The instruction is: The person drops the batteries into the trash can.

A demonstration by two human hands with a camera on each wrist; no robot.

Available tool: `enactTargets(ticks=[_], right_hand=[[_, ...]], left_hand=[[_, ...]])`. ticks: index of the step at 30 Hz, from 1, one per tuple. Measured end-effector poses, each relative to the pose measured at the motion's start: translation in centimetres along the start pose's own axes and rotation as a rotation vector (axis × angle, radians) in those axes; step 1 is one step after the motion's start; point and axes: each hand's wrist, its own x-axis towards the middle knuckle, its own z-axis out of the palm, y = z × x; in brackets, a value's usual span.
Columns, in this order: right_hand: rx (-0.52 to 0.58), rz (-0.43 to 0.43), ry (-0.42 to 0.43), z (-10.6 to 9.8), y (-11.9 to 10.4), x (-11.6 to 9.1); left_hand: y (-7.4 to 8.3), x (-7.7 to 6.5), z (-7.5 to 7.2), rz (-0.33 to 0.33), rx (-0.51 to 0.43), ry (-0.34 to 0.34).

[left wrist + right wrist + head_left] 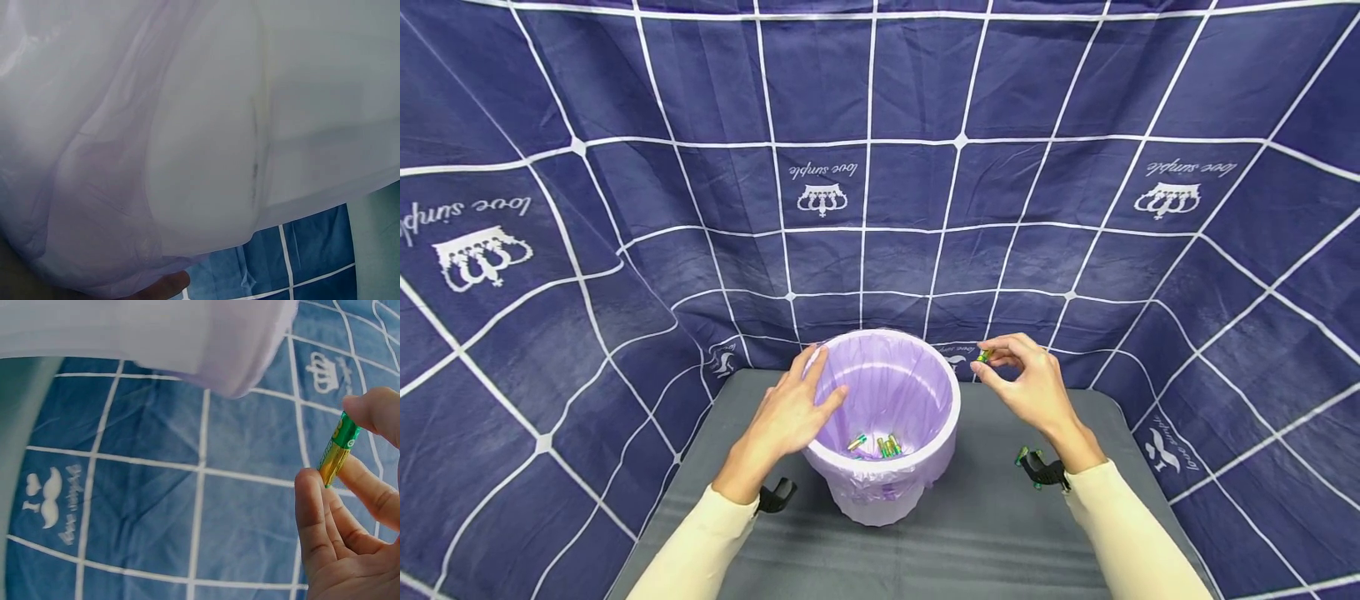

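Note:
My right hand (pixel 1030 379) pinches a small green-and-gold battery (pixel 338 450) by its ends, between thumb and fingertips, to the right of the bin's rim. A pale purple trash bin (pixel 880 500) with a thin purple bag (pixel 887 367) lining it stands upright in the middle. Several batteries (pixel 889 447) of the same colours lie at the bottom inside it. My left hand (pixel 793 408) rests at the bin's left rim, fingers fairly straight, thumb over the opening. In the left wrist view, a fingertip (pixel 170 285) shows beside the bag-covered wall.
A few more batteries (pixel 1022 455) lie on the grey tabletop (pixel 985 533) beneath my right wrist, partly hidden by the black wrist strap (pixel 1047 472). Dark blue cloth (pixel 917 192) with white grid lines encloses the back and both sides.

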Motion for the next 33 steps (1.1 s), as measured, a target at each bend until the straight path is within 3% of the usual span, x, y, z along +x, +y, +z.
enactTargets(ticks=[15,33], right_hand=[[0.055,-0.096,-0.077,1.6,-4.5,5.7],[0.048,-0.153,-0.308,5.3,-9.4,9.7]], left_hand=[[0.0,0.4,0.0,0.009,0.002,-0.002],[-0.2,0.1,0.0,0.005,0.01,-0.007]])
